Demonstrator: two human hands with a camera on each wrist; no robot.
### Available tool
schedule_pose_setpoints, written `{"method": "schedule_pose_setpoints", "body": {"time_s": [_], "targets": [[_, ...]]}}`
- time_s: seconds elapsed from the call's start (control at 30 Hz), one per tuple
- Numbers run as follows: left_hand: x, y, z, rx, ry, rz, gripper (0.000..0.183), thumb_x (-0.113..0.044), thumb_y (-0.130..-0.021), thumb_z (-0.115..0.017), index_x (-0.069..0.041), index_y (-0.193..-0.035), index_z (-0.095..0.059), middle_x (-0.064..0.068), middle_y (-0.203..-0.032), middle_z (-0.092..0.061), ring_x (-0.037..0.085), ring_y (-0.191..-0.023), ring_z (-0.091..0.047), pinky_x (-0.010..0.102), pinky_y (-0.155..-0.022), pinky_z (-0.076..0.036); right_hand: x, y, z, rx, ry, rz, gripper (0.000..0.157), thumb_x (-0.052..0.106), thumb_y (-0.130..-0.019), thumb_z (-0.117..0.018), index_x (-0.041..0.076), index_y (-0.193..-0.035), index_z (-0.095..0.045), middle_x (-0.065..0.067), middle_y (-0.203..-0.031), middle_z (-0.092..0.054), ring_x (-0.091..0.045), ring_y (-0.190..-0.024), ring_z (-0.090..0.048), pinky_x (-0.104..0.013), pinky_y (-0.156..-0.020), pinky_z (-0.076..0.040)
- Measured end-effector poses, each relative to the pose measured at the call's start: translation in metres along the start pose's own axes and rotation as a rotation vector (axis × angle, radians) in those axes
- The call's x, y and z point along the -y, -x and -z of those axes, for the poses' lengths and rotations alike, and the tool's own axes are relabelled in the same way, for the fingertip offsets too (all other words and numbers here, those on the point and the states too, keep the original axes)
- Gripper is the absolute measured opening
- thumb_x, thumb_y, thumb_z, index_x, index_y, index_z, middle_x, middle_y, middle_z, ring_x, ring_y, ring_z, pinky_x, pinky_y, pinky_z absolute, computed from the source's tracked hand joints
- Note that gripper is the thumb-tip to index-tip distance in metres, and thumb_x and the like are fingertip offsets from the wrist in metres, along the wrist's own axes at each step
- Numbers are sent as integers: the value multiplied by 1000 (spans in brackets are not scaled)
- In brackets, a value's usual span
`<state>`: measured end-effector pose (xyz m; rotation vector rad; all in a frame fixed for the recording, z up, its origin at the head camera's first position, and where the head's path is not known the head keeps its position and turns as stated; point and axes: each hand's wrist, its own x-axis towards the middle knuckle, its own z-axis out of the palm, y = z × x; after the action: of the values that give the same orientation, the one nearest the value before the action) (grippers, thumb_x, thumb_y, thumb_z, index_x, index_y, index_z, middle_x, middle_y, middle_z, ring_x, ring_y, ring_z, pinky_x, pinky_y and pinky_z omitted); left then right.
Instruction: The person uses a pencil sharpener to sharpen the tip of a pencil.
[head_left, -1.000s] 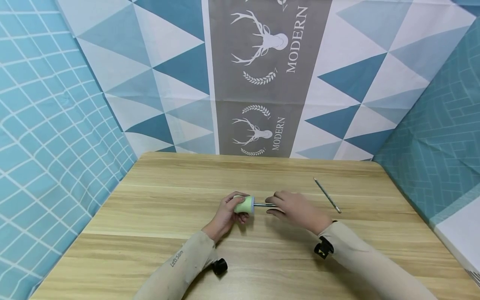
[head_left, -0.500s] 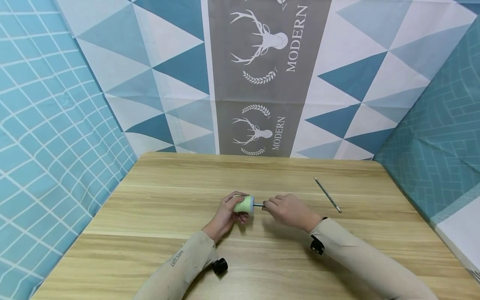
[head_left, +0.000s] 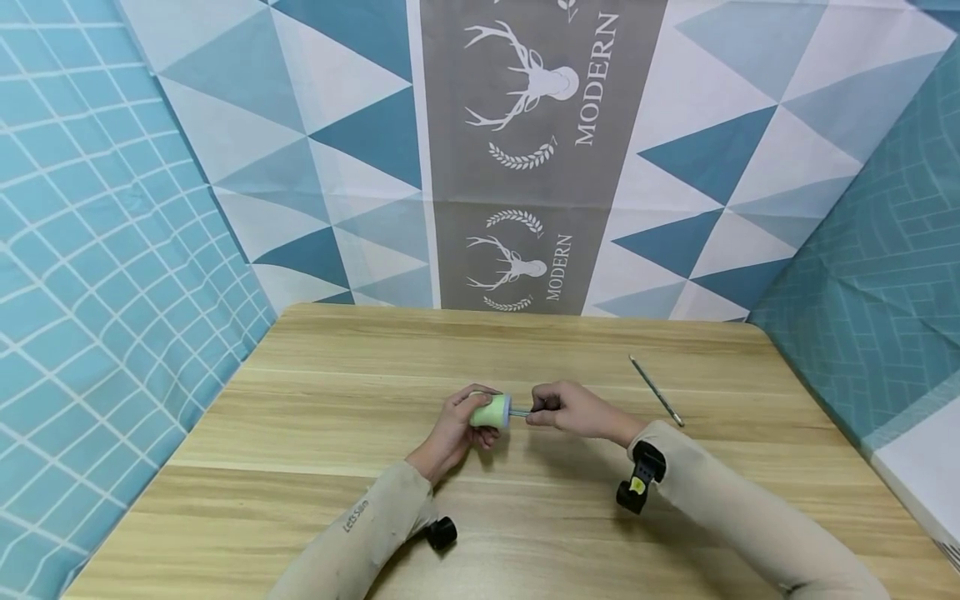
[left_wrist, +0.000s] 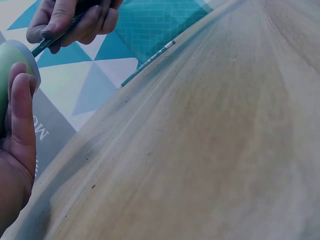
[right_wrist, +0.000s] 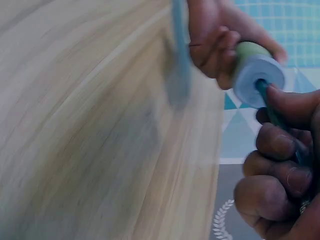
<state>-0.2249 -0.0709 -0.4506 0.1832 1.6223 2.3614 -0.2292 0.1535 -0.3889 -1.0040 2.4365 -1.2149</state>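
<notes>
My left hand (head_left: pixel 454 427) holds a light green, barrel-shaped pencil sharpener (head_left: pixel 490 411) on its side, its pale blue end facing right. A dark green pencil (head_left: pixel 519 412) runs into the hole in that end, shown closely in the right wrist view (right_wrist: pixel 268 102). The fingers of my right hand (head_left: pixel 576 410) are curled round the pencil just outside the sharpener, thumb along the shaft. The pencil's inner end is hidden inside the sharpener. In the left wrist view the sharpener (left_wrist: pixel 9 60) is partly cut off by the frame's edge.
A second pencil (head_left: pixel 656 390) lies slanted on the wooden table (head_left: pixel 360 367), right of my right hand. Patterned cloths (head_left: pixel 360 167) hang behind the table and at both sides. A white surface (head_left: pixel 918 475) stands at the right edge.
My right hand has gone from loosely spread fingers to gripping the pencil near the sharpener, and its wrist has rolled over. Less pencil shows between them. The left hand stays in place.
</notes>
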Motion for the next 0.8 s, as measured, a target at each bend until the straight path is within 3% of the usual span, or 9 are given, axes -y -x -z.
{"method": "schedule_pose_setpoints", "body": {"time_s": [0.27,0.43,0.6,0.8], "targets": [[0,0,-1,16,12,-6,15,-15,-93,-54,-12,-95,-69,11,-67,-62,13,-44,-59,22,-38,-48,3,-1,9,123,-285,-271,29,17,-98,-61,7,-75,-48,3,-50,-34,-10,-41,-22,-24,-37,-21],[1,0,-1,31,12,-17,15,-14,-93,-55,-12,-96,-69,12,-67,-62,14,-45,-60,22,-39,-49,0,-3,15,185,-380,-358,31,20,-98,-60,2,-76,-49,2,-51,-31,-11,-41,-21,-25,-37,-19],[4,-1,-1,49,6,-33,15,-14,-93,-55,-11,-97,-69,12,-66,-62,14,-45,-60,23,-40,-50,-3,-6,19,243,-483,-440,31,21,-98,-59,-9,-91,-56,2,-51,-30,-10,-41,-20,-24,-37,-17],[3,0,-1,38,-17,-42,16,-13,-93,-54,-11,-98,-69,12,-64,-62,15,-45,-60,24,-39,-50,-8,-9,20,285,-551,-487,30,21,-99,-57,-9,-97,-58,4,-51,-32,-6,-40,-21,-22,-37,-16]]}}
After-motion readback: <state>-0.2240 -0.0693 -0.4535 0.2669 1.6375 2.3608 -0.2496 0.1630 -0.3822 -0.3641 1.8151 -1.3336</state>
